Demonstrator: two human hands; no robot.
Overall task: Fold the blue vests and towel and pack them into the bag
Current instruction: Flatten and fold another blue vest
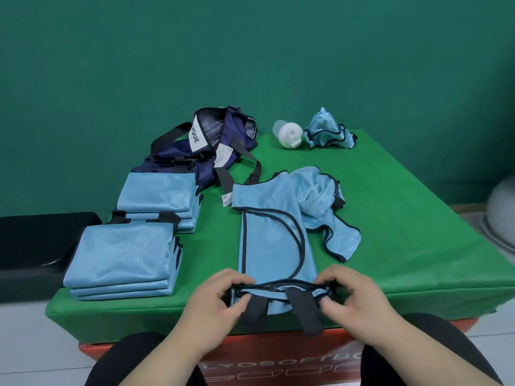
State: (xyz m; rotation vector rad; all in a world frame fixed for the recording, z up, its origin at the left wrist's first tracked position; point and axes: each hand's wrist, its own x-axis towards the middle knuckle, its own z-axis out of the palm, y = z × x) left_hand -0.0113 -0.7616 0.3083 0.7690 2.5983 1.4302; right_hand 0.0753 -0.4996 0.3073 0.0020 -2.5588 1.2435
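Head view: a blue vest (pixel 270 240) lies flat and lengthwise in the middle of the green table (pixel 404 232), folded narrow, with its dark-trimmed armhole curve facing up. Its near end hangs at the near edge of the table, and two black straps (pixel 306 313) dangle from it over the edge. The left hand (pixel 220 296) grips the near left corner of the vest, fingers curled over the trimmed hem and thumb beneath. The right hand (pixel 354 293) pinches the near right corner in the same way, fingers bent round the hem. The hem is drawn taut between the two hands.

Just to the right of this vest, and touching it, a crumpled vest (pixel 320 199) lies in a loose heap. At the near left a stack of folded vests (pixel 122 254) sits squarely, black straps showing at its far edge. A second folded stack (pixel 158 193) lies just beyond it, partly overlapped by it. Farther still, at the far left, the navy bag (pixel 211 146) lies slumped with its mouth open and its black handles spread out; one handle reaches toward the flat vest. At the far right a white bottle (pixel 288 134) lies on its side, and just beside it sits another bunched vest (pixel 328 132). A red box (pixel 278 360) with lettering shows under the table, between the person's dark-clad knees.
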